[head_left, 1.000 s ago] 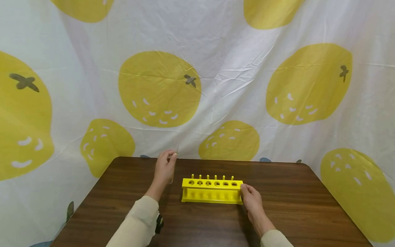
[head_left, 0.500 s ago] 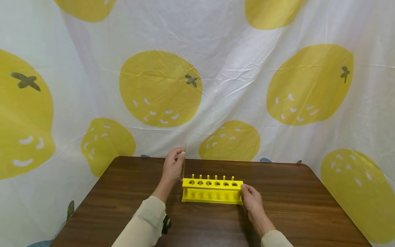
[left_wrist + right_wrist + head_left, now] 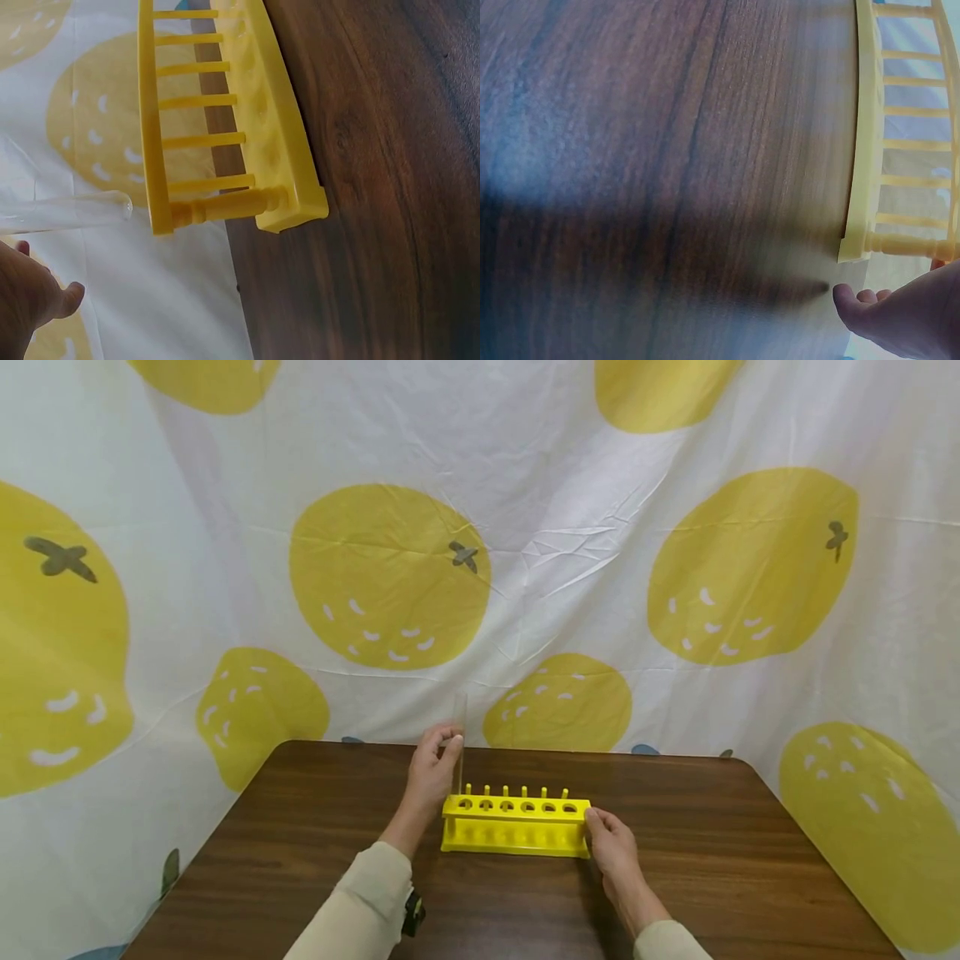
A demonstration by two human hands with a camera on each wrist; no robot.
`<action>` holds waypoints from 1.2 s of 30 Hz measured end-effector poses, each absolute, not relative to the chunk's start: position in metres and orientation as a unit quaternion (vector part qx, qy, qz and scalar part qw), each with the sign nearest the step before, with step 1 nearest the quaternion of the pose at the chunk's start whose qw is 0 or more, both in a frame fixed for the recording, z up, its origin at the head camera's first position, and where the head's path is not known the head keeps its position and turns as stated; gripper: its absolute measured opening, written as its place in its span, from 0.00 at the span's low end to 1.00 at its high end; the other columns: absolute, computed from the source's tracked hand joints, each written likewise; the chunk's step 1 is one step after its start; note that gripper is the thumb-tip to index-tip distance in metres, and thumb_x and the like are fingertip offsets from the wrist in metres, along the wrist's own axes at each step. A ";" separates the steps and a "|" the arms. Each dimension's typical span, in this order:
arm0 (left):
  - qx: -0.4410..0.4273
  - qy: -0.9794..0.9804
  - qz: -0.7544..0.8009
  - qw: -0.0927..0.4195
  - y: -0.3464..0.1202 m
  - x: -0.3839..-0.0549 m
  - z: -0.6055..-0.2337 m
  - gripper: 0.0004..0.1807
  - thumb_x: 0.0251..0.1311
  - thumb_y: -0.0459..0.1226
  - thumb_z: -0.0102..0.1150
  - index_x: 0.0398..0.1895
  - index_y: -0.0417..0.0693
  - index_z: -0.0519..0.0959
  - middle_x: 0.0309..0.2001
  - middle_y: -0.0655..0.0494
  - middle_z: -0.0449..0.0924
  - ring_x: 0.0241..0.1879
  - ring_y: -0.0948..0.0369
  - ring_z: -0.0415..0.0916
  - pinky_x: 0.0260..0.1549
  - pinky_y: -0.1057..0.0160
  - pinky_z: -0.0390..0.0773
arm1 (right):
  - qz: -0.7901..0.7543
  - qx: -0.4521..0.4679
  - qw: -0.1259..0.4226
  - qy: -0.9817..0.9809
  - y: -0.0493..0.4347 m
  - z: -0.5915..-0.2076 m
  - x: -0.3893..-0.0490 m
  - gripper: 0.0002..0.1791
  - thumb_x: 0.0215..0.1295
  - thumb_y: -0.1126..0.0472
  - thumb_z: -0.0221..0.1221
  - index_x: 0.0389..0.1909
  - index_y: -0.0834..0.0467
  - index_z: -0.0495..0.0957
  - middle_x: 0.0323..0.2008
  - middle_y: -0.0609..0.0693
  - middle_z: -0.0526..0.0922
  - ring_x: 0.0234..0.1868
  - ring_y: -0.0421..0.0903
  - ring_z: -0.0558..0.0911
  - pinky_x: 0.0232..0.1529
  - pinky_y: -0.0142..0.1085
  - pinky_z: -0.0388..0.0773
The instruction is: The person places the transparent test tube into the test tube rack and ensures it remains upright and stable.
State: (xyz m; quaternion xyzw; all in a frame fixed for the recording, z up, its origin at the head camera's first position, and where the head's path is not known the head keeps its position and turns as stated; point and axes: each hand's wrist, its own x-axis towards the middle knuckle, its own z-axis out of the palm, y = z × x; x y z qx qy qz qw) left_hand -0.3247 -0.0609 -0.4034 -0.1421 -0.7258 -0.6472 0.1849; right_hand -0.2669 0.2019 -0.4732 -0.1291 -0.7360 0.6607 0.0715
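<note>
A clear test tube [image 3: 461, 714] stands nearly upright in my left hand [image 3: 433, 772], held between thumb and fingers. Its rounded lower end is just above the left end of a yellow test tube rack [image 3: 517, 816]. In the left wrist view the rounded tip of the tube [image 3: 82, 211] points at the rack's top bar [image 3: 149, 120], with a small gap between them. The rack has a row of round holes and a row of pegs behind. My right hand [image 3: 617, 850] grips the rack's right end at its upper corner; some fingers are hidden behind it.
The rack stands on a dark wooden table [image 3: 735, 843]. Behind the table hangs a white curtain [image 3: 540, 602] printed with yellow lemons, close to the far edge. A dark strap-like device [image 3: 413, 912] sits at my left wrist.
My left hand has moved right with the test tube, from left of the rack to above its left end. The right hand and the rack have stayed put.
</note>
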 end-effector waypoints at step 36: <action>-0.152 -0.774 -0.587 0.182 -0.068 -0.323 -0.431 0.10 0.67 0.35 0.61 0.44 0.35 0.81 0.57 0.41 0.73 0.62 0.43 0.65 0.62 0.40 0.62 | 0.659 -0.132 0.070 -0.737 0.202 -0.471 -0.265 0.29 0.80 0.53 0.44 0.67 0.75 0.63 0.67 0.72 0.64 0.68 0.66 0.62 0.69 0.58 0.56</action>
